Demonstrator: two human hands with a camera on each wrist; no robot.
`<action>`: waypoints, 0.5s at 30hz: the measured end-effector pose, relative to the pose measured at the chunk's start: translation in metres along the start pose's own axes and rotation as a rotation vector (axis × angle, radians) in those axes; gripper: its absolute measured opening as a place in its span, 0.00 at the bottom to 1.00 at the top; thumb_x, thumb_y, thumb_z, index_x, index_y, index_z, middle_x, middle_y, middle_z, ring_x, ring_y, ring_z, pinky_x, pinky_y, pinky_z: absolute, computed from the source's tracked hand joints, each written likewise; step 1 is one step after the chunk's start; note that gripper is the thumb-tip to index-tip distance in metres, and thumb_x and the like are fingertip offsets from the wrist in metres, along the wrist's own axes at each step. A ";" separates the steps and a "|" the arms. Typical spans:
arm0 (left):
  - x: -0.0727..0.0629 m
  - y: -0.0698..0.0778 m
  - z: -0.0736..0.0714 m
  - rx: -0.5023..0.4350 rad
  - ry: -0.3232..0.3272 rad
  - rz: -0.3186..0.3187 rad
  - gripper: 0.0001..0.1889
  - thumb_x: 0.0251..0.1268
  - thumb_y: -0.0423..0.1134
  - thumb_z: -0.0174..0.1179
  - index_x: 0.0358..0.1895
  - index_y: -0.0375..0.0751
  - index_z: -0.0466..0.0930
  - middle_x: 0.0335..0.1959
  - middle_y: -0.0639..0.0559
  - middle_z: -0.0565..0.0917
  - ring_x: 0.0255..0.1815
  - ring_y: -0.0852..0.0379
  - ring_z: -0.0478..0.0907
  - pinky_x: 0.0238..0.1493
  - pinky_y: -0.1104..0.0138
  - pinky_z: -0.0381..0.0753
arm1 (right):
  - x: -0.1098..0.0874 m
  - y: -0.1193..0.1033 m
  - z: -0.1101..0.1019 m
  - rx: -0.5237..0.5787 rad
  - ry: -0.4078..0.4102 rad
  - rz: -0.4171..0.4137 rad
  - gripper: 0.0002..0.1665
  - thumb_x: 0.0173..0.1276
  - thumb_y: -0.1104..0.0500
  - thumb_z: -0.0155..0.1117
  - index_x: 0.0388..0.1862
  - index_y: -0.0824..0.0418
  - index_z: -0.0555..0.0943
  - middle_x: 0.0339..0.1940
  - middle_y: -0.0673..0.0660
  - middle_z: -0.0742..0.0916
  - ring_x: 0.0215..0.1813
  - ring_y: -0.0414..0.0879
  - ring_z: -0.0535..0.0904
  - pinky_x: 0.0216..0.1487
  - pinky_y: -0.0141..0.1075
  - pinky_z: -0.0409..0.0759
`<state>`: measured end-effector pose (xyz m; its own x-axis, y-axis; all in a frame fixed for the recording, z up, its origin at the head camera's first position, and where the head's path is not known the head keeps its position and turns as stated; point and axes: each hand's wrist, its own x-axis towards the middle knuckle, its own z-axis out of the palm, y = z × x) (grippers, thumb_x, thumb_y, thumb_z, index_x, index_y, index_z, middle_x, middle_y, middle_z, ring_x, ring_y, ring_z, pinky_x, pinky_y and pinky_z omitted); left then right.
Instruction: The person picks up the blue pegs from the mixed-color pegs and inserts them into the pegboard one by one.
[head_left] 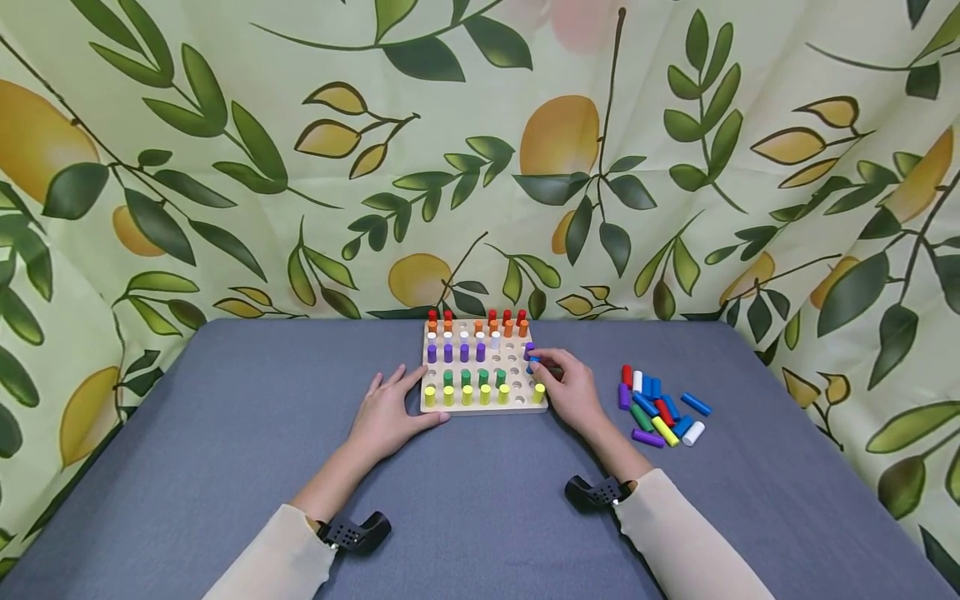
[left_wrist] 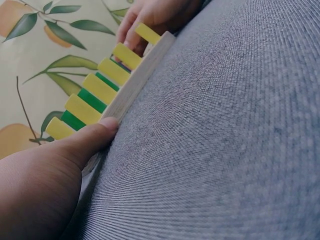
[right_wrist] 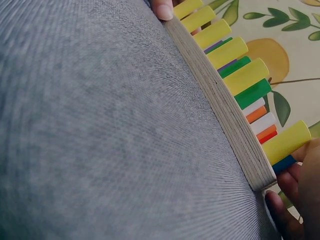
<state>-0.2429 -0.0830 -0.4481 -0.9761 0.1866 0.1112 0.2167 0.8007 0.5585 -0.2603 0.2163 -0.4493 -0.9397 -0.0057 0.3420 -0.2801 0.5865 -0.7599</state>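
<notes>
A wooden pegboard [head_left: 487, 409] lies on the table, with upright pegs in colour rows: red at the back, then orange, white and purple, with green and yellow toward the front. My left hand [head_left: 382, 421] rests at its front left corner, thumb along the front edge and fingers spread by the left side. At the board's right side, my right hand [head_left: 572, 390] pinches a blue peg [head_left: 533, 364] between thumb and fingers. That blue peg [right_wrist: 285, 164] appears behind the rightmost yellow peg [right_wrist: 289, 142] in the right wrist view, its lower end hidden. Several holes are bare.
A loose pile of pegs, among them a yellow peg [head_left: 664, 431], a green peg [head_left: 642, 417] and a white peg [head_left: 693, 433], lies right of the board. Grey cloth [head_left: 480, 500] covers the table. A leaf-and-fruit printed curtain [head_left: 465, 167] hangs behind its far edge.
</notes>
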 end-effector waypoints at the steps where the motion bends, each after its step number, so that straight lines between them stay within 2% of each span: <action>1: 0.000 0.000 0.000 -0.001 0.000 -0.002 0.48 0.51 0.64 0.73 0.75 0.46 0.69 0.75 0.35 0.69 0.80 0.38 0.60 0.81 0.37 0.49 | 0.000 0.000 0.000 -0.004 -0.009 0.001 0.14 0.74 0.58 0.63 0.55 0.58 0.86 0.51 0.58 0.88 0.49 0.49 0.84 0.48 0.34 0.82; 7: 0.000 0.000 0.000 0.000 -0.006 0.000 0.48 0.52 0.64 0.73 0.75 0.46 0.69 0.75 0.36 0.69 0.81 0.38 0.60 0.81 0.38 0.48 | 0.002 -0.004 -0.011 -0.058 -0.103 -0.030 0.18 0.74 0.58 0.62 0.59 0.60 0.83 0.53 0.61 0.88 0.52 0.53 0.85 0.54 0.48 0.85; 12: 0.000 0.001 -0.001 -0.003 -0.001 0.000 0.48 0.52 0.64 0.73 0.75 0.46 0.69 0.75 0.36 0.69 0.80 0.38 0.60 0.81 0.38 0.48 | 0.006 -0.013 -0.034 -0.255 -0.240 -0.097 0.23 0.74 0.54 0.64 0.64 0.61 0.81 0.53 0.60 0.88 0.51 0.51 0.85 0.55 0.50 0.85; 15: 0.000 0.001 -0.001 0.000 -0.007 0.003 0.48 0.52 0.64 0.73 0.75 0.46 0.69 0.75 0.36 0.69 0.80 0.38 0.60 0.81 0.38 0.48 | 0.009 -0.019 -0.055 -0.369 -0.283 -0.107 0.23 0.73 0.54 0.65 0.63 0.62 0.81 0.50 0.59 0.89 0.50 0.51 0.85 0.53 0.50 0.85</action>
<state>-0.2422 -0.0827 -0.4463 -0.9752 0.1932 0.1075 0.2200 0.7998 0.5585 -0.2525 0.2499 -0.4017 -0.9402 -0.2725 0.2045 -0.3382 0.8189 -0.4636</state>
